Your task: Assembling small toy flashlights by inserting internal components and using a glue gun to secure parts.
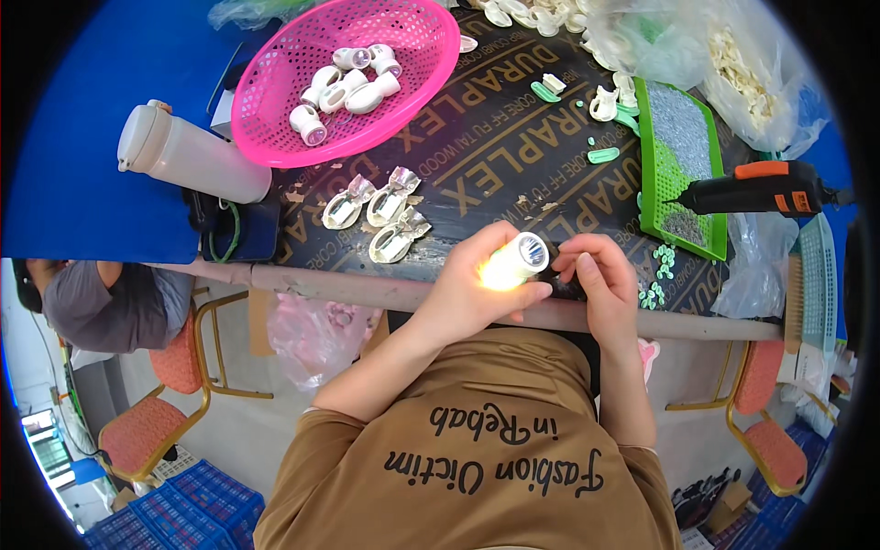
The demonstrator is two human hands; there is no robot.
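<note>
A small white flashlight [515, 262] is gripped in my left hand [472, 284], above the table's near edge. Its round, shiny end faces up, and a bright yellow glow shows at its side. Just to the right is my right hand [600, 280], its fingers curled in and thumb drawn close to them. Whether anything small is pinched there is hidden. Left of my hands lie three open white shells [391, 240] with silvery lining. Beyond them, a pink perforated basket [438, 64] holds several white pieces [344, 92] with clear lens ends.
At the right, a black electric screwdriver [752, 191] rests over a green tray [646, 165] of small metal parts. Little green pieces [653, 295] lie beside it. A white bottle [197, 156] leans at the left. Plastic bags [756, 82] and cream shells occupy the far right.
</note>
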